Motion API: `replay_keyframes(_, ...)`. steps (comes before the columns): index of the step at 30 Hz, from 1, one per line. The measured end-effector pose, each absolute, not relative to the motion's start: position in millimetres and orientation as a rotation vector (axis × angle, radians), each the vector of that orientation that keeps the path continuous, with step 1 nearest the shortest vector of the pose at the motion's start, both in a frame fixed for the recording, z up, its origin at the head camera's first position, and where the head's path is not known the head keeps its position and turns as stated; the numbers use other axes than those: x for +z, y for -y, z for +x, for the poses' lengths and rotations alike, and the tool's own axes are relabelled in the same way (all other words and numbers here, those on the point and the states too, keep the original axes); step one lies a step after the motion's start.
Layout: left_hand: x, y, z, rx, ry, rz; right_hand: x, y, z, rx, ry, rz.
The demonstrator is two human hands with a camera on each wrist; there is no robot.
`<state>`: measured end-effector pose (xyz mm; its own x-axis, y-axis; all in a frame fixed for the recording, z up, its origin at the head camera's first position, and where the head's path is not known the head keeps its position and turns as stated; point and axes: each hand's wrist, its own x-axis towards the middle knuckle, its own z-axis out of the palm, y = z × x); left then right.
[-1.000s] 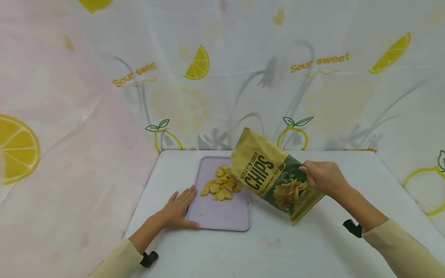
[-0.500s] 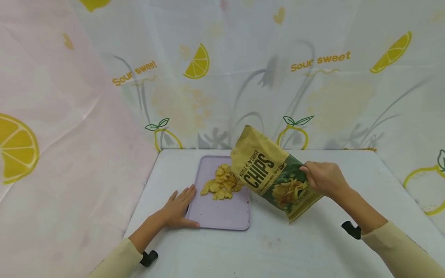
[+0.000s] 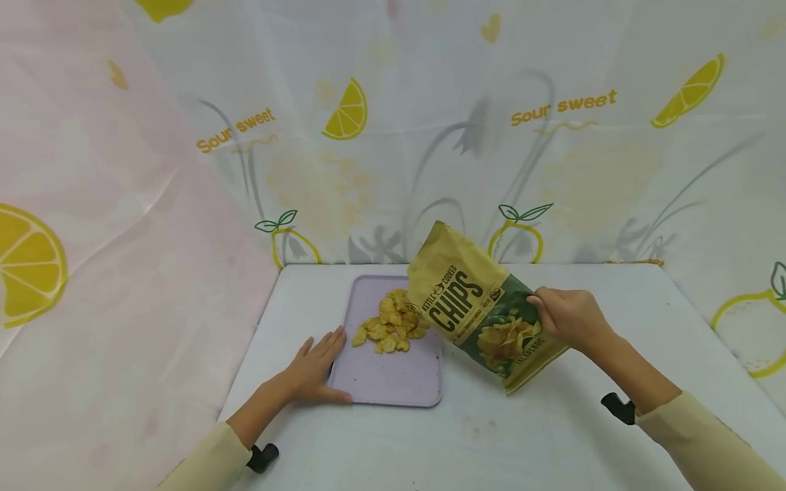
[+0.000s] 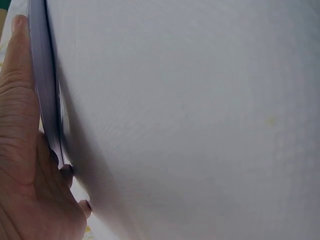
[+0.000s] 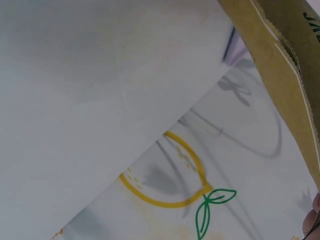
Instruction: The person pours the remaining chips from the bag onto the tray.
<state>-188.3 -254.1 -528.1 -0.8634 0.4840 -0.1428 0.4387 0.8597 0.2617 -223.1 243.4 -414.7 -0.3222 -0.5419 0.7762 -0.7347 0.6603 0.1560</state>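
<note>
My right hand grips the side of a yellow and green chip bag, which leans with its top end toward the left over a purple tray. A small heap of potato chips lies on the tray, partly covered by the bag's left edge. Against the tray's left side rests my left hand, fingers straight and spread, thumb along the near corner. The left wrist view has the tray's edge beside the hand. In the right wrist view the bag's back seam shows.
A white-covered table carries the tray. Behind it hangs a white cloth printed with lemons, and a pinkish cloth hangs at the left. A black wrist camera sits under the left cuff, another black camera under the right.
The chip heap has shifted slightly and looks a little fuller beside the bag. The bag's lower end has moved slightly left with the right hand. The left hand has stayed at the tray.
</note>
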Motion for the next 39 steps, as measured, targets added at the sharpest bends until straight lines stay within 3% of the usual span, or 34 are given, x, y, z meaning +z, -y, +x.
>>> replay_keyframes(39,-529.5,252.8,-188.4,0.344,-2.840,0.734,-410.5,-244.5,-223.2,0.311,1.969,0.989)
